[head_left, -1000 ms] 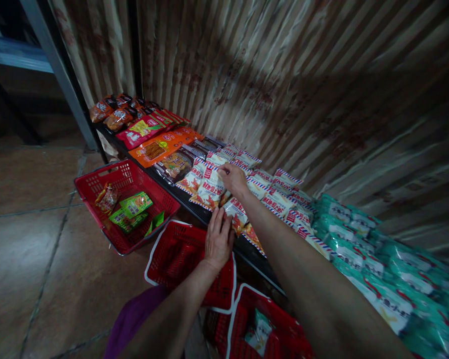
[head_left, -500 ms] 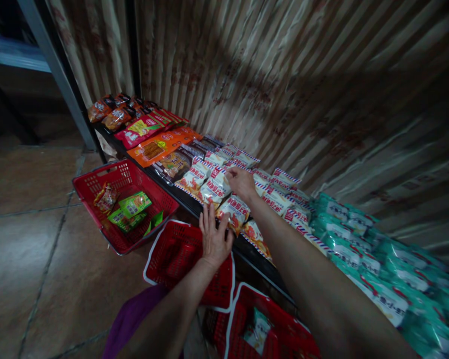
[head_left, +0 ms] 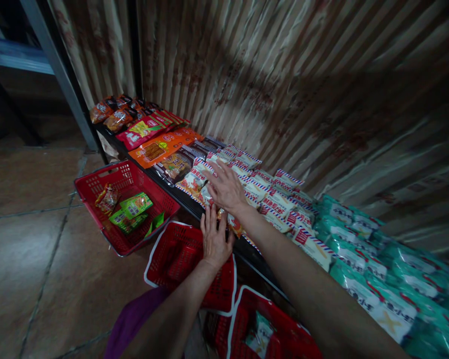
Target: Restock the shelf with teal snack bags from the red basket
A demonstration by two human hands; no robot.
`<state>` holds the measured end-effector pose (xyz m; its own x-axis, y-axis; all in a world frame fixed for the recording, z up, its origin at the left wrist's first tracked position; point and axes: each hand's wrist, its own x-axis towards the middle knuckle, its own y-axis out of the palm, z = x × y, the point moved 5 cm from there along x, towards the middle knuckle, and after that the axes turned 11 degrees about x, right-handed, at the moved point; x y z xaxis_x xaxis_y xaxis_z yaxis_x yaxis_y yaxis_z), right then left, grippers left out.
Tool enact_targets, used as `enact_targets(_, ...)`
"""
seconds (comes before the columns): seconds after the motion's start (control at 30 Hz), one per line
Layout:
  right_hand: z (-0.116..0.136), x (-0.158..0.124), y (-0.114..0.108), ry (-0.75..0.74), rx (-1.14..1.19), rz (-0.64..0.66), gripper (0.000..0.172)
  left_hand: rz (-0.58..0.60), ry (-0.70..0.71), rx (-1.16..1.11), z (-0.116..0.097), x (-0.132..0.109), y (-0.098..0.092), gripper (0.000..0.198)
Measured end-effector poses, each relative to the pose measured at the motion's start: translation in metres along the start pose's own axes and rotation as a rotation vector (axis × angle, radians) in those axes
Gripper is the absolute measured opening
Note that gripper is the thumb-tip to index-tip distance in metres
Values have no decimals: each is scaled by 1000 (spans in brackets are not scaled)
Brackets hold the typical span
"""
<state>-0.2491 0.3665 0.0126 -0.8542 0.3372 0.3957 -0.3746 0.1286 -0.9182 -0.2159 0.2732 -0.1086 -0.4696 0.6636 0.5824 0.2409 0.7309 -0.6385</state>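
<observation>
White snack bags [head_left: 277, 202] with red lettering and striped edges lie in rows on a low black shelf [head_left: 260, 264]. My right hand [head_left: 226, 188] rests over the left part of these rows, fingers spread, covering some bags. Just below it, at the shelf's front edge, my left hand [head_left: 216, 242] has its fingers stretched out against the front bags. Whether its fingertips press on a bag is partly hidden by my right hand. Under my left hand stands a red basket [head_left: 172, 259] with a white rim.
A red basket [head_left: 90, 182] at left holds green packets [head_left: 136, 204]. Another red basket [head_left: 234, 319] holds a teal packet [head_left: 262, 331]. Brown packs [head_left: 175, 164], orange packs [head_left: 160, 147] and teal bags [head_left: 362, 284] flank the white ones. A pleated curtain [head_left: 284, 75] hangs behind.
My right hand has moved left and slightly down, from pinched fingers above the bags to spread fingers over them. My left hand has stayed nearly in place.
</observation>
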Motion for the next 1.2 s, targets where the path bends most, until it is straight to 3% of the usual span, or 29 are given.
enact_targets(0.07, 12, -4, 13, -101, -12, 121, 41, -5, -1, 6, 1, 0, 0, 52)
enact_targets(0.17, 12, -11, 28, -75, -31, 186, 43, -10, 2, 16, 1, 0, 0, 48)
enact_targets(0.47, 4, -12, 44, 54, -36, 163, 41, -11, -11, 20, 2, 1, 1, 44)
enact_targets(1.2, 11, -12, 42, 36, 0, 155, 43, -37, -8, 24, 5, -3, 5, 46)
